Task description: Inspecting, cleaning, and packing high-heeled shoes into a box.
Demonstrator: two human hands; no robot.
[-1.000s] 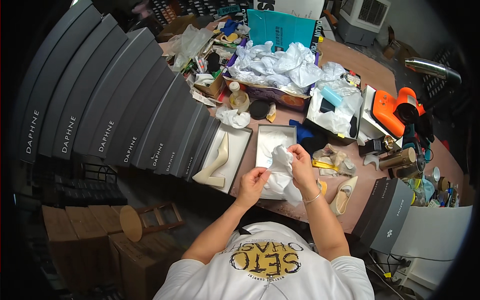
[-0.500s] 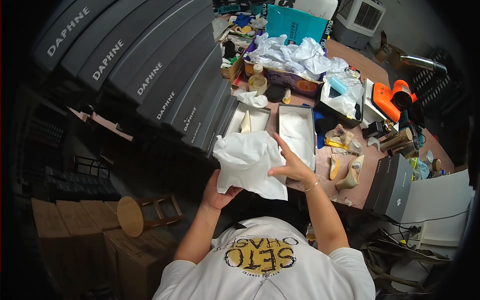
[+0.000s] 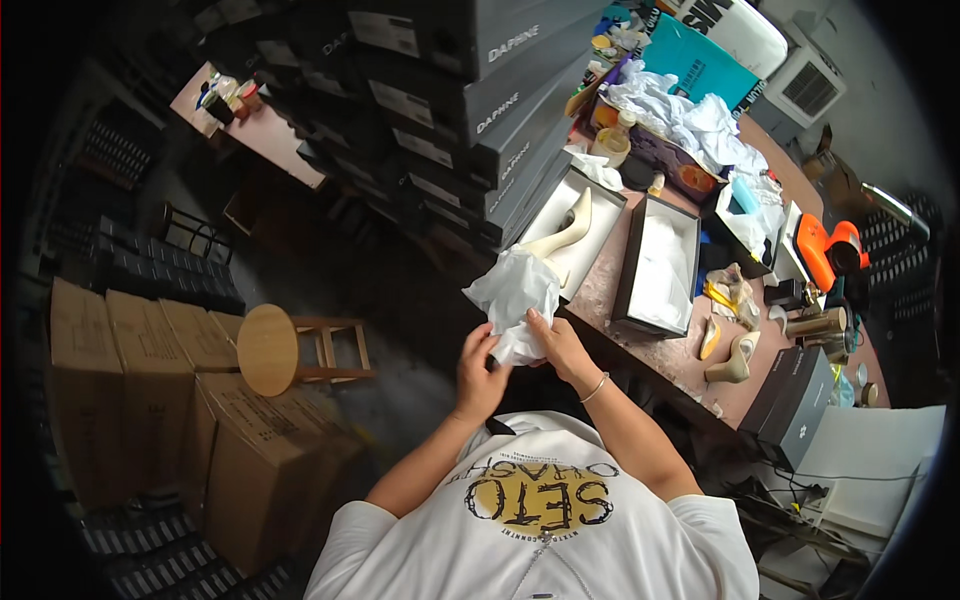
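tissue paper [image 3: 515, 300] between both hands [image 3: 520, 358]

Both hands [image 3: 520, 355] gripping white tissue paper [image 3: 515, 295], probably crumpled

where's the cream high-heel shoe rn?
Head view, upper centre: the cream high-heel shoe lies in the open shoebox at the table's left end, just above the white tissue paper held in both hands.

Single head view, worn on my head, looking steeply down over my chest; tabletop [image 3: 640, 345] near, upper right.
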